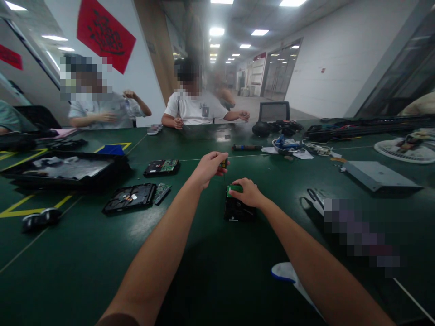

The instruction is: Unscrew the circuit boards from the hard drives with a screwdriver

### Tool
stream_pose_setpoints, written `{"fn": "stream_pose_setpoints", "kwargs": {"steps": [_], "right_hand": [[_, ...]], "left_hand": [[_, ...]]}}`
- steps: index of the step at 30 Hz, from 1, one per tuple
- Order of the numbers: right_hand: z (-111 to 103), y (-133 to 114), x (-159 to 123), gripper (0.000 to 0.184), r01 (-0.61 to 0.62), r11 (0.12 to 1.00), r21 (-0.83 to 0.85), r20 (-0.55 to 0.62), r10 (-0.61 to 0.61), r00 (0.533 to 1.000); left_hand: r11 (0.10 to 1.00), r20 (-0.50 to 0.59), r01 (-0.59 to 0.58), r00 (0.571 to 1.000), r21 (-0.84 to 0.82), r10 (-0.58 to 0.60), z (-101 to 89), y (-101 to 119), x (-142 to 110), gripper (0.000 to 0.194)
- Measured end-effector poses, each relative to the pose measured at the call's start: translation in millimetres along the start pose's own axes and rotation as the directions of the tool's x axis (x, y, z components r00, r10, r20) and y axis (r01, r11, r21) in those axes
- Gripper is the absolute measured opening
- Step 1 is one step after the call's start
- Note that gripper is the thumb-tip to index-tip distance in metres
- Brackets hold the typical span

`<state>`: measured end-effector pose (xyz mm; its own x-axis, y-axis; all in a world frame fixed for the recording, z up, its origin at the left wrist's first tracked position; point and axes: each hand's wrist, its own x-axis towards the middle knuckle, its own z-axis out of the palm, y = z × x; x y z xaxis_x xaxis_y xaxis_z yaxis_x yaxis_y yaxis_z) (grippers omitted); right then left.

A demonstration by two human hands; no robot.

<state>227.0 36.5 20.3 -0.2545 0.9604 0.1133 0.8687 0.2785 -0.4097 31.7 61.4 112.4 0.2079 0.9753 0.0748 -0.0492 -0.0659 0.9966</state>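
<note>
Before you is the green table [200, 253], and both your arms reach forward over it. Your left arm [159, 235] comes up from the lower left, and its wrist leans inward; your right arm [306, 244] comes slantwise from the lower right, with the forearm low. Your left hand [209, 170] is raised above the table, and its fingers are pinched around a small screwdriver [224, 163], which has the thin shaft pointing down. Your right hand [248, 192] rests palm down over the black hard drive [236, 211], which lies on the table in front of you. Its thumb and index finger are at the green board [233, 188] on the drive's far part; I cannot tell whether they grip it.
</note>
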Motion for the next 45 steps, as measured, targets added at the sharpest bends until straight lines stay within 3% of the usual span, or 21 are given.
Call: {"fn": "stream_pose_setpoints", "kwargs": {"steps": [13, 16, 18, 21, 23, 25, 32, 45], "right_hand": [[1, 2, 0, 0.049, 0.007, 1.0, 0.012, 0.008, -0.007, 1.0], [3, 3, 0, 0.046, -0.001, 1.0, 0.011, 0.001, 0.001, 1.0], [4, 4, 0, 0.047, -0.002, 1.0, 0.005, -0.004, 0.002, 1.0], [4, 4, 0, 0.05, -0.003, 1.0, -0.003, 0.003, 0.003, 1.0], [3, 4, 0, 0.05, -0.001, 1.0, -0.003, 0.016, 0.001, 1.0], [3, 4, 1, 0.05, 0.003, 1.0, -0.002, 0.023, -0.003, 1.0], [5, 5, 2, 0.051, -0.007, 1.0, 0.007, 0.026, 0.006, 1.0], [5, 4, 1, 0.047, -0.007, 1.0, 0.009, 0.019, 0.007, 1.0]], "left_hand": [[0.999, 0.014, 0.001, 1.0, 0.036, -0.002, -0.2, 0, -1, 0.025], [0.989, 0.016, -0.034, 0.999, 0.141, 0.032, 0.4, -2, -1, 0.03], [0.931, 0.001, -0.116, 0.992, 0.346, 0.123, 0.3, -7, 0, 0.032], [0.652, 0.025, -0.196, 0.965, 0.732, 0.262, -1.2, -22, 2, 0.025], [0.501, 0.044, -0.15, 0.975, 0.853, 0.216, -2.8, -34, 5, 0.016], [0.437, 0.068, -0.134, 0.984, 0.889, 0.164, -4.7, -46, 8, 0.016], [0.389, 0.193, -0.214, 0.977, 0.896, 0.092, -10.6, -70, 19, 0.019], [0.336, 0.208, -0.213, 0.977, 0.917, 0.051, -11.4, -78, 22, 0.017]]}}
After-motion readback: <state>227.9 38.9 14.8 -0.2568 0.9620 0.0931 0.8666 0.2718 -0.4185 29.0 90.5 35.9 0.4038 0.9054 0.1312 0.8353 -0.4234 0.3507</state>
